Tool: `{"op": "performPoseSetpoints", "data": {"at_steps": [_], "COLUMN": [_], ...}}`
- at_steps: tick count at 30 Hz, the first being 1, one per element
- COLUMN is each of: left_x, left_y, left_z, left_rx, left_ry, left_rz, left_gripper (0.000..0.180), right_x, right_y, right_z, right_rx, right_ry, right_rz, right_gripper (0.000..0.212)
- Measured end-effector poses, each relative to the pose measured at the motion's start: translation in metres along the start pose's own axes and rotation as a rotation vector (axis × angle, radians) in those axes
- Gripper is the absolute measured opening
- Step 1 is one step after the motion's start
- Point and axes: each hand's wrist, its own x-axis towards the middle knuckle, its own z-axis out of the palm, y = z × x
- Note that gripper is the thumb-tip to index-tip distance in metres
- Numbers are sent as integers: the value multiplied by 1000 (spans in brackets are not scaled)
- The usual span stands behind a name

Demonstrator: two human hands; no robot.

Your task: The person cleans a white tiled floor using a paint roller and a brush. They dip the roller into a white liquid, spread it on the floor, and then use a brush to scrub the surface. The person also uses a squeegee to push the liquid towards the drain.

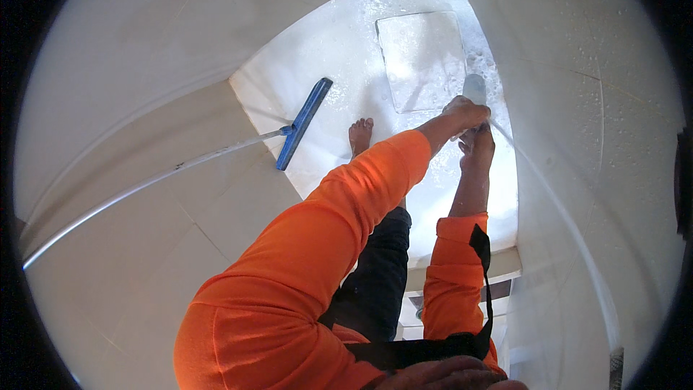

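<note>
My two hands meet low over the wet white floor, beside the right wall. My left hand (pixel 465 113) is closed round the near end of a pale, rounded, translucent-looking thing (pixel 474 87); its kind is not clear. Just below, my right hand (pixel 477 150) has its fingers bent closed at the end of a whitish hose (pixel 552 191). The hose runs from my hands down along the right wall. Where it joins the pale thing, if it does, is hidden by my fingers.
A blue floor squeegee (pixel 304 124) with a long metal pole (pixel 155 177) leans at the left floor edge. My bare foot (pixel 360 134) stands on the floor near a square floor panel (pixel 422 61). Foam or water lies along the wet right wall (pixel 577 79).
</note>
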Motion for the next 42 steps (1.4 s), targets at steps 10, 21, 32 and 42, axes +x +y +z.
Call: {"op": "performPoseSetpoints", "data": {"at_steps": [10, 21, 32, 42], "left_x": [-21, -66, -89, -85], "left_y": [-3, -6, -27, -49], "left_z": [13, -10, -31, -35], "left_rx": [639, 720, 514, 73], "left_ry": [207, 81, 169, -8], "left_rz": [263, 266, 327, 181], "left_gripper": [42, 49, 46, 41], "right_x": [26, 80, 136, 84], "right_y": [-32, -13, 9, 15], "right_z": [1, 10, 21, 13], "right_rx": [252, 57, 282, 573], "right_ry": [-535, -335, -571, -616], "right_rz": [227, 222, 69, 180], "right_gripper": [38, 26, 20, 31]}}
